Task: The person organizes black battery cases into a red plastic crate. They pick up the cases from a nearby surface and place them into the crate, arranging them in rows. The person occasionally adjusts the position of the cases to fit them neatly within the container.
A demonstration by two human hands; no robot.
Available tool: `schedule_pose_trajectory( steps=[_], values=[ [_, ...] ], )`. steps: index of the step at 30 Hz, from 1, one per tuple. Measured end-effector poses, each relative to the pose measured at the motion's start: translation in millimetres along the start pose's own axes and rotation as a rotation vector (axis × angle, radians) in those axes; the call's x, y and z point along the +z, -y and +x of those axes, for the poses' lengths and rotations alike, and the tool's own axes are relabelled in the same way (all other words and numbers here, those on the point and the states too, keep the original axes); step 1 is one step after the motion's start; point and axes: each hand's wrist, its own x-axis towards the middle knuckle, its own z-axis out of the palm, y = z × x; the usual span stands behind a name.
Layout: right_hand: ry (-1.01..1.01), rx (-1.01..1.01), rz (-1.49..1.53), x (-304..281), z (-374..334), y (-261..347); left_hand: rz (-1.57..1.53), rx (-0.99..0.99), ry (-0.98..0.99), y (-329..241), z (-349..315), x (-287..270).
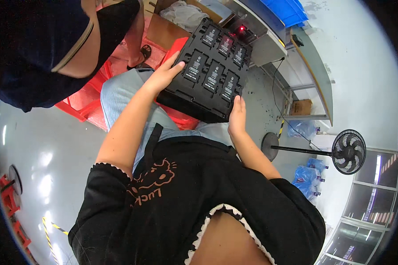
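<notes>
Seated person with a black plastic tray held above the lap, near edge over the light-blue jeans. The tray (whether one deep piece or a stack, one cannot tell) carries six flat, black, battery-like packs with pale print, set in recesses in two rows of three. The left hand grips the tray's left side, its thumb over the upper rim; the right hand supports the near right corner, its fingers nearly straight along the side and its thumb indistinct. Just beyond the tray's far end stands a grey metal unit with a lit red lamp. Upper left, a co-worker in dark clothing, beside red plastic stools. Right, a black pedestal fan, well apart from both hands.
</notes>
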Motion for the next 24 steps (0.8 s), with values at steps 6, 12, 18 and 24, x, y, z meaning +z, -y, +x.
schedule_pose_trajectory(
  steps=[6, 12, 18, 24],
  values=[
    [0.102, 0.188, 0.215, -11.7, -9.4, -21.6, -0.21, -0.092, 0.046, 6.8, -37.2, 0.3],
    [0.216, 0.21, 0.122, -34.4, -12.9, 9.5, -0.225, -0.097, 0.033, 9.1, -66.5, -1.0],
    [-0.128, -0.242, -0.009, -33.0, 26.3, 42.5, -0.391, -0.328, -0.182, 36.1, -76.4, -36.0],
    [0.048, -0.722, -0.774, 2.9, 35.1, -0.1, -0.259, -0.325, -0.159, 20.3, -61.6, -15.5]
  ],
)
